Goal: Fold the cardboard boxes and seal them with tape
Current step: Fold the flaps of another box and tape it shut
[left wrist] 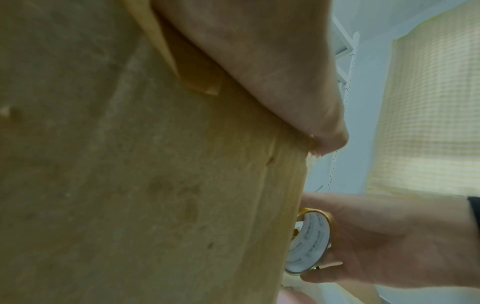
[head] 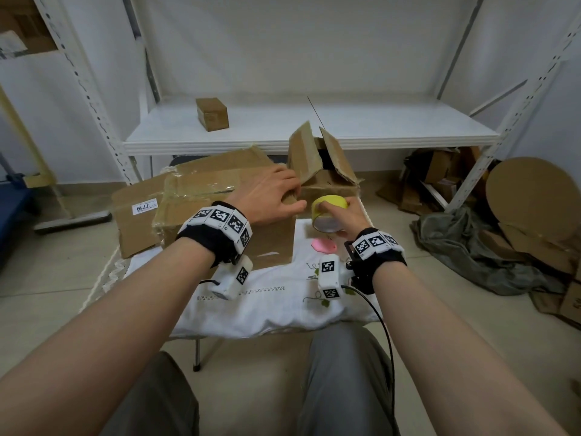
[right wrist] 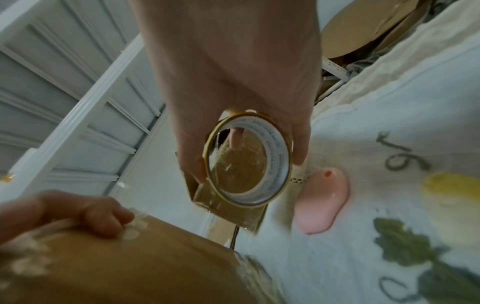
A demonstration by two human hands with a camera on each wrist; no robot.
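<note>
We press our left hand (head: pixel 276 192), fingers extended, on the taped box (head: pixel 220 209)'s top right corner; beside that box our right hand (head: pixel 342 215) grips the tape roll (head: pixel 328 215). If our palm lifts, the strip may wrinkle or peel. The box sits on a white embroidered cloth (head: pixel 273 297); behind it, white shelving (head: pixel 314 127).

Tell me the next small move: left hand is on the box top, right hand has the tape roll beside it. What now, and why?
Probably bring the tape roll over to the box edge by the left hand. The right hand grips the roll just off the box's right side, while the left hand holds the top flaps down.
</note>
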